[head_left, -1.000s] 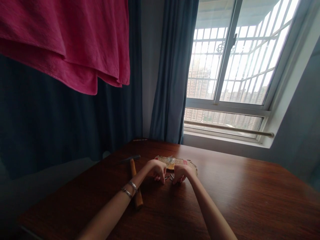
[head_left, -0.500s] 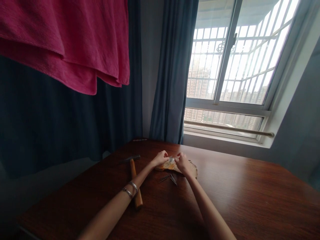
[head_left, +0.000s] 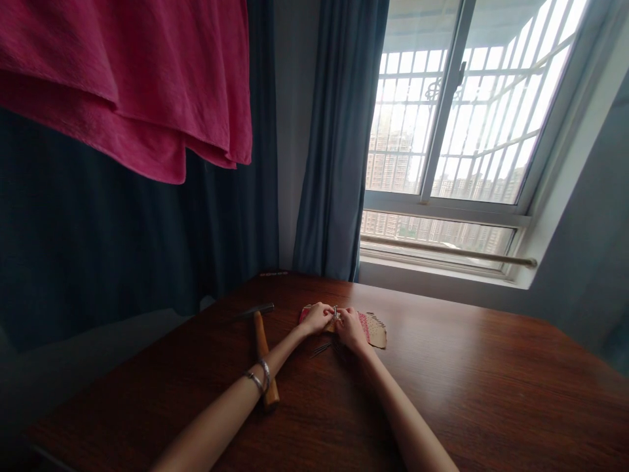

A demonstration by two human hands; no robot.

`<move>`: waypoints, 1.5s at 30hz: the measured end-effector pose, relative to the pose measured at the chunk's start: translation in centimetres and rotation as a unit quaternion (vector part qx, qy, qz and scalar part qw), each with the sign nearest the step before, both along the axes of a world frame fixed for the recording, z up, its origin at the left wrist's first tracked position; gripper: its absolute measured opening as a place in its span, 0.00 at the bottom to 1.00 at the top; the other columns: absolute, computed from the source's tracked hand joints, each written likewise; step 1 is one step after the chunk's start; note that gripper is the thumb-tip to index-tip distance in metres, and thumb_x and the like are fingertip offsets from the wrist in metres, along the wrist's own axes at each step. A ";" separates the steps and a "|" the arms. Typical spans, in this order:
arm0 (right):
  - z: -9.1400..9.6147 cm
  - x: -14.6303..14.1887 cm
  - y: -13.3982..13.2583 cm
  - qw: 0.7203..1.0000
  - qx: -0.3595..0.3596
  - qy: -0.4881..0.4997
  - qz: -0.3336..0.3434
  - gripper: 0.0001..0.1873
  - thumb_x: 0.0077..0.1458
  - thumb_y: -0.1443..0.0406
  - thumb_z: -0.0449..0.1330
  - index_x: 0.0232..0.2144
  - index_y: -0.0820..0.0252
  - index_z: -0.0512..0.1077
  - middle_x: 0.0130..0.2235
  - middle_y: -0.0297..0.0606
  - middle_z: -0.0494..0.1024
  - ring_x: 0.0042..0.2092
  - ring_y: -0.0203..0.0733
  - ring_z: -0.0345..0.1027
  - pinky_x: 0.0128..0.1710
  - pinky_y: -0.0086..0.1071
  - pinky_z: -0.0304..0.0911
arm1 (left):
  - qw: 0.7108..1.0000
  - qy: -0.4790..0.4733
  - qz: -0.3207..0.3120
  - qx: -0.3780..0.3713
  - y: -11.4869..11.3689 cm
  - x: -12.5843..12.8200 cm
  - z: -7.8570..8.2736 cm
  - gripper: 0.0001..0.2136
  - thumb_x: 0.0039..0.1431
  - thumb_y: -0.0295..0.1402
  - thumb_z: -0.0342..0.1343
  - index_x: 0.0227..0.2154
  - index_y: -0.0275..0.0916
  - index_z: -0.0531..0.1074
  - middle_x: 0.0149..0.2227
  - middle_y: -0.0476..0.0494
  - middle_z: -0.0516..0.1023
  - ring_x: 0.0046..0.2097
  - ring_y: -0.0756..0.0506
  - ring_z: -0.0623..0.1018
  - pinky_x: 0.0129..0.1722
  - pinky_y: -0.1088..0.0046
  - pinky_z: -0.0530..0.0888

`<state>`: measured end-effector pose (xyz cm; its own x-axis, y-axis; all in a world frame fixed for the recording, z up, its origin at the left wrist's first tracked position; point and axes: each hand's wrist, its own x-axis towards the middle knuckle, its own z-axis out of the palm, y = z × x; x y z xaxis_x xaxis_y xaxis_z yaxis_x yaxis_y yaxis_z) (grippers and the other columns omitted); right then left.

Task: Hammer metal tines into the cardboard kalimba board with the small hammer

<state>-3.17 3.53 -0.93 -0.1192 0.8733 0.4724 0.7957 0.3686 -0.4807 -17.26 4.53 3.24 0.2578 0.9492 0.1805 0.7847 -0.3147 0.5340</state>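
A barred window (head_left: pixel 443 111) lights the brown table (head_left: pixel 472 380); blue curtains (head_left: pixel 334 144) hang alongside.

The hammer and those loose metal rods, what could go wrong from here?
The left forearm crosses above the hammer, so the bracelets might knock its handle. The thin metal rods lie loose close to the left hand and right hand; a stray brush could scatter them.

I seem to be in a high-up home: plush pink cloth (head_left: pixel 137 92) hangs at ten o'clock, long dark-blue fabric curtains (head_left: pixel 334 131) at twelve, and a grey-framed, barred glass window (head_left: pixel 439 115) at two overlooks pale tower blocks (head_left: pixel 390 157).
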 end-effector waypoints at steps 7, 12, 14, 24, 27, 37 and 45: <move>-0.1 -1.3 0.6 0.995 -0.014 0.005 -0.094 0.14 0.56 0.63 0.47 0.34 0.57 0.72 0.34 0.41 0.74 0.36 0.41 0.64 0.32 0.30 0.54 | 1.000 0.002 0.016 0.021 0.8 0.3 -0.9 0.12 0.53 0.34 0.50 0.35 0.37 0.76 0.35 0.44 0.79 0.35 0.49 0.75 0.34 0.79 0.65; -0.1 -1.6 0.0 0.992 -0.008 -0.004 -0.125 0.12 0.56 0.62 0.47 0.34 0.55 0.70 0.35 0.39 0.74 0.38 0.41 0.63 0.30 0.29 0.52 | 1.000 0.001 0.015 0.017 0.3 0.2 -0.6 0.12 0.54 0.36 0.49 0.34 0.39 0.77 0.34 0.47 0.79 0.36 0.49 0.75 0.33 0.79 0.64; 0.0 -1.5 -0.1 0.992 -0.008 -0.007 -0.130 0.11 0.57 0.62 0.46 0.34 0.54 0.69 0.34 0.37 0.73 0.37 0.41 0.63 0.30 0.29 0.51 | 1.000 0.001 0.008 0.026 0.0 0.1 -0.2 0.12 0.55 0.36 0.48 0.33 0.40 0.77 0.34 0.47 0.79 0.35 0.49 0.75 0.32 0.79 0.64; 0.3 -1.7 -0.6 0.988 -0.018 0.008 -0.151 0.10 0.57 0.61 0.46 0.35 0.52 0.66 0.35 0.35 0.73 0.39 0.41 0.64 0.28 0.29 0.49 | 0.995 0.029 0.035 0.085 -0.6 0.4 0.1 0.12 0.55 0.38 0.49 0.32 0.41 0.77 0.33 0.47 0.78 0.35 0.49 0.74 0.33 0.78 0.63; 0.5 -1.7 -0.8 0.988 -0.021 0.013 -0.153 0.10 0.57 0.61 0.46 0.35 0.52 0.66 0.36 0.36 0.73 0.40 0.41 0.64 0.28 0.29 0.49 | 0.995 0.034 0.029 0.094 -0.4 0.4 0.0 0.13 0.56 0.38 0.49 0.31 0.41 0.77 0.33 0.46 0.78 0.35 0.49 0.74 0.33 0.78 0.63; 1.6 -2.0 -1.2 0.989 -0.078 0.033 -0.122 0.14 0.58 0.61 0.43 0.39 0.53 0.66 0.37 0.38 0.75 0.37 0.40 0.67 0.29 0.28 0.53 | 0.996 -0.007 0.049 0.079 0.0 0.5 -0.7 0.16 0.56 0.42 0.47 0.35 0.42 0.76 0.37 0.44 0.78 0.40 0.46 0.75 0.34 0.78 0.65; 5.6 0.6 -0.5 0.972 -0.235 0.009 0.004 0.10 0.50 0.66 0.52 0.33 0.62 0.72 0.38 0.42 0.76 0.39 0.38 0.70 0.34 0.25 0.61 | 0.996 -0.045 0.005 -0.073 0.8 -1.7 3.0 0.10 0.49 0.33 0.50 0.26 0.32 0.74 0.25 0.43 0.77 0.26 0.49 0.76 0.22 0.80 0.68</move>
